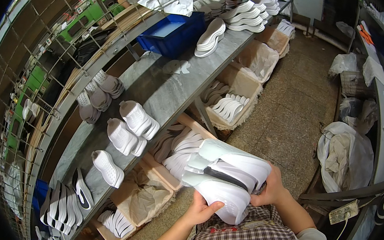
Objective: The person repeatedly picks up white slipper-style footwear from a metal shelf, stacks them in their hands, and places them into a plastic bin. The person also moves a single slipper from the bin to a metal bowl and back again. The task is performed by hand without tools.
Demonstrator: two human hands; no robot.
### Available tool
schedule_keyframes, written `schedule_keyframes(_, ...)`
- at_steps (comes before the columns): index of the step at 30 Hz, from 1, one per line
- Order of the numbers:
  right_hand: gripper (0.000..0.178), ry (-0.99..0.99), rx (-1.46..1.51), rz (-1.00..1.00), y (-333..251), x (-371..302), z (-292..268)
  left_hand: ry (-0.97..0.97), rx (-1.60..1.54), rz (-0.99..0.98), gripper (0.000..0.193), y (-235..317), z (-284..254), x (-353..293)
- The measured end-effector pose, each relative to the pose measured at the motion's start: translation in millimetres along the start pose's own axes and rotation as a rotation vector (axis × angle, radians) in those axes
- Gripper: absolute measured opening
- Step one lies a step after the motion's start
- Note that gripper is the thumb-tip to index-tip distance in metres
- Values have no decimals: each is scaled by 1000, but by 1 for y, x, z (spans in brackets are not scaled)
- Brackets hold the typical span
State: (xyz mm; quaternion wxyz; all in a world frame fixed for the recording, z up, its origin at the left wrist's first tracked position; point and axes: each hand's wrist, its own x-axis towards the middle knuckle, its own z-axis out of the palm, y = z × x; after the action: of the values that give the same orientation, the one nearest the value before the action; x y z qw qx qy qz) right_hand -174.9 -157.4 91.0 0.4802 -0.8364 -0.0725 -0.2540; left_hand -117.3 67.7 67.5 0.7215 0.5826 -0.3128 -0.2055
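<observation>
Plaid apron [278, 234] nearest, we saw left hand [202, 210] and right hand [273, 189] clamped on bundled white soles [222, 190], presumably keeping them together.

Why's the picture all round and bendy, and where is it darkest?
Head view: the fisheye lens bends straight things, like the long grey table, near the rim; head view: the corners outside the round image are blackest; head view: the white soles in the left hand and right hand look bright.
</observation>
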Motion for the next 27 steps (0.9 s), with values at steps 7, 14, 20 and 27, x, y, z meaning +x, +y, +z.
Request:
schedule_keyframes(7, 79, -1, -8, -14, 1, -1, 1, -7, 2, -6, 56, 1, 0, -1)
schedule_keyframes(14, 82, -34, -20, 47, 9, -8, 3, -24, -13, -47, 63, 5, 0, -2)
schedule_keyframes(20, 82, 66, 288, 150, 28, -15, 19, 10, 119, -53, 74, 12, 7, -1)
schedule_keyframes(27, 97, -16, 646, 246, 43, -27, 26, 14, 322, -81, 82, 23, 17, -5)
